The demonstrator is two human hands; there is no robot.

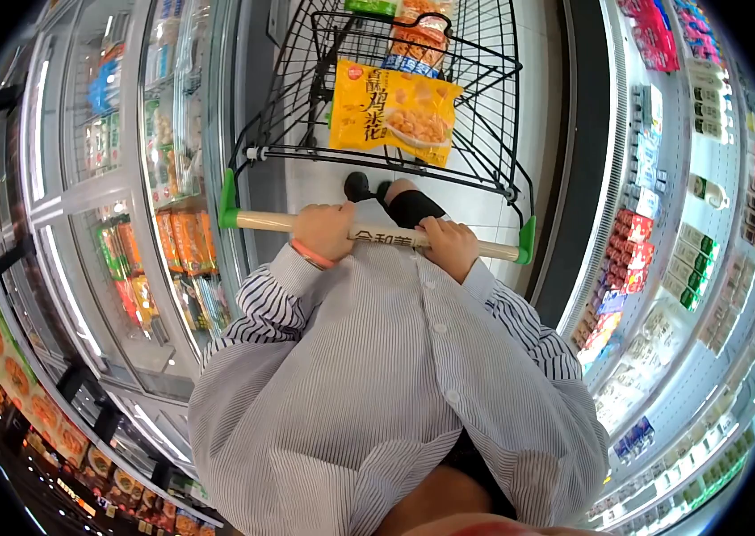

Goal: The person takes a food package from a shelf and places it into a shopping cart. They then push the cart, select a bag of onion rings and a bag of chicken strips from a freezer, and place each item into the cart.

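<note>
While I am looking down through the head camera, I am seeing both hands closed around the handle [386, 236] of a trolley [495, 134]. The left hand [324, 230] is curling over the pale wooden bar near its left green end cap, with a pink wristband [310, 255] sitting just behind it at the cuff. The right hand [449, 247] is gripping the same bar further along, and a short stretch of printed bar is showing between the two hands. Striped shirt sleeves [261, 308] are running back from both wrists. Just beyond the hands, a yellow packet [393, 109] is leaning inside the black wire basket, and an orange packet [419, 40] is lying further out behind it. Below the bar, between the hands, a black shoe [358, 186] is showing on the floor. Glass freezer doors [176, 250] are standing out to the left of the left hand, and open shelves [663, 268] of small boxes are running along to the right of the right hand.
</note>
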